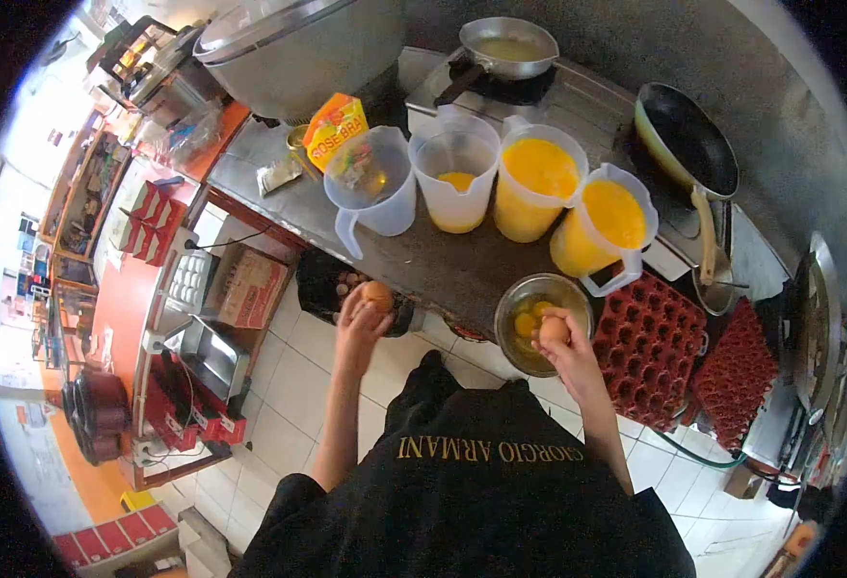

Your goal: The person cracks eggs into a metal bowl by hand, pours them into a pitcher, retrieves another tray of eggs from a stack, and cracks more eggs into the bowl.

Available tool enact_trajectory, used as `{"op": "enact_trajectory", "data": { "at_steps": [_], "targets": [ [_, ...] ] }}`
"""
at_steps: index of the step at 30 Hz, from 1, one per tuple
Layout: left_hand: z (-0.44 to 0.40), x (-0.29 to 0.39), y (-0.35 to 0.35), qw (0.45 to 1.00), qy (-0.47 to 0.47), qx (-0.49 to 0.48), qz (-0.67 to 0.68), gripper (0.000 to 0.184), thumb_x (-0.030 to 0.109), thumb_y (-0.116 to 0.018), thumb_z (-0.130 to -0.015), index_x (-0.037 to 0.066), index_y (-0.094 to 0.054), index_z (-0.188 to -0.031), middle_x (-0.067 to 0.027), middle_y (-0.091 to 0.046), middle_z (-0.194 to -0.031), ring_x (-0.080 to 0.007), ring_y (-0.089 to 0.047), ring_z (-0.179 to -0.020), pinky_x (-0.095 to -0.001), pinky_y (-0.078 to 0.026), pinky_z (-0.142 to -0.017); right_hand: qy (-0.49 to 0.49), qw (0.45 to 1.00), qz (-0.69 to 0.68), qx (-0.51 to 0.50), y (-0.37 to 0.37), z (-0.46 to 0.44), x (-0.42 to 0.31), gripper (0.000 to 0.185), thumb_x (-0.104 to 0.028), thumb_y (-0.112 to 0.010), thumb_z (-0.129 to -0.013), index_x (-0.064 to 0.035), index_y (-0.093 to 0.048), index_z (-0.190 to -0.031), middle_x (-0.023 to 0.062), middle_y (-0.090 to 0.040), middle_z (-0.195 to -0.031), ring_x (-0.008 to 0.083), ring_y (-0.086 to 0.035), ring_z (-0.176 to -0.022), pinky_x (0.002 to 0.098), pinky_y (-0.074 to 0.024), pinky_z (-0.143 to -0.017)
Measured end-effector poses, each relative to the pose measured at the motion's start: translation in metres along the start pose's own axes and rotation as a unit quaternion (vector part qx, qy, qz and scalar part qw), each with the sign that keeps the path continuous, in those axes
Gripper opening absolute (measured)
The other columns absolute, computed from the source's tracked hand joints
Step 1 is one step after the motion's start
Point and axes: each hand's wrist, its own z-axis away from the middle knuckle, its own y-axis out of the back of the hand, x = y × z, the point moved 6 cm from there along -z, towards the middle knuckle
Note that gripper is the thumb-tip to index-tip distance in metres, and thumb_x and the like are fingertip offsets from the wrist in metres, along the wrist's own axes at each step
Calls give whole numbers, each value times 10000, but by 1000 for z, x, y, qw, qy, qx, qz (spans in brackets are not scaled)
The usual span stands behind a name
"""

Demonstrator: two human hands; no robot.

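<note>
Over a black bin with broken eggshells in it, my left hand is closed around a brown egg; I cannot tell whether it is whole or only shell. My right hand grips another brown egg above the right side of a metal bowl. Inside the bowl lie several raw yolks in clear egg white. Red egg trays with bare hollows are to the right of the bowl.
Along the counter stand a translucent jug with little in it, a jug with some yellow liquid, and two fuller jugs of yellow liquid. Behind are a small pan, a frying pan and a large metal pot.
</note>
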Motion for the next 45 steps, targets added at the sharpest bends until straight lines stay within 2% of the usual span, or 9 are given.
{"op": "enact_trajectory", "data": {
  "at_steps": [5,10,12,14,22,32,35,37,45],
  "targets": [
    [-59,8,111,957,-52,42,-283,579,153,-634,-846,133,-373,-1362,-109,-469,-1296,-242,-569,-1064,-340,-508,-837,112,966,231,-23,-73,-15,4,511,-7,-640,-769,-53,-469,-1249,115,-552,-1080,206,-582,-979,317,-463,-852],
    [-86,12,125,788,-237,22,-568,744,136,-756,-717,65,-372,-1351,-178,-434,-1286,-306,-483,-1140,-403,-431,-952,216,902,372,40,-123,-54,27,554,2,-631,-768,-43,-369,-1254,217,-506,-1120,353,-568,-968,376,-486,-810],
    [-96,5,142,791,-215,18,-572,732,156,-764,-710,71,-392,-1334,-185,-441,-1258,-313,-469,-1144,-413,-432,-949,336,812,472,69,-137,-66,38,581,18,-609,-767,-46,-358,-1287,235,-449,-1184,402,-519,-1032,407,-485,-817],
    [-96,-7,142,822,-129,-35,-553,703,184,-751,-728,76,-397,-1326,-176,-448,-1255,-302,-455,-1157,-401,-420,-955,262,846,458,81,-136,-74,57,557,-5,-574,-796,-69,-367,-1309,229,-404,-1226,421,-463,-1105,435,-470,-851],
    [-67,-14,138,878,-30,-114,-464,538,134,-701,-786,88,-442,-1255,-126,-471,-1262,-275,-502,-1130,-396,-448,-886,311,689,636,152,-126,-72,102,454,-109,-569,-856,-117,-435,-1290,218,-403,-1278,395,-461,-1136,445,-443,-915],
    [-60,7,86,892,-21,-204,-402,380,134,-637,-850,65,-508,-1202,-83,-573,-1145,-226,-564,-1058,-338,-469,-835,316,681,639,168,-117,-83,105,474,-134,-585,-858,-103,-411,-1298,232,-438,-1246,394,-448,-1121,458,-429,-913],
    [-44,24,31,864,-36,-269,-424,309,105,-609,-865,39,-559,-1163,-85,-586,-1109,-200,-589,-1010,-326,-474,-853,303,813,472,156,-123,-71,82,475,-187,-559,-899,-66,-369,-1317,201,-457,-1241,335,-478,-1110,427,-440,-901],
    [-31,31,-13,879,-62,-283,-380,301,98,-608,-862,37,-570,-1154,-91,-591,-1097,-201,-592,-1006,-321,-478,-851,165,984,25,69,-121,-69,87,454,-284,-503,-942,-47,-363,-1304,136,-481,-1230,245,-515,-1077,385,-452,-880],
    [20,55,-151,819,-182,-389,-382,401,47,-660,-759,17,-584,-1152,-142,-596,-1152,-240,-601,-1027,-331,-482,-890,59,983,-175,8,-118,-19,37,423,-377,-416,-972,-70,-402,-1263,71,-526,-1169,173,-525,-1048,351,-452,-868]
  ]
}}
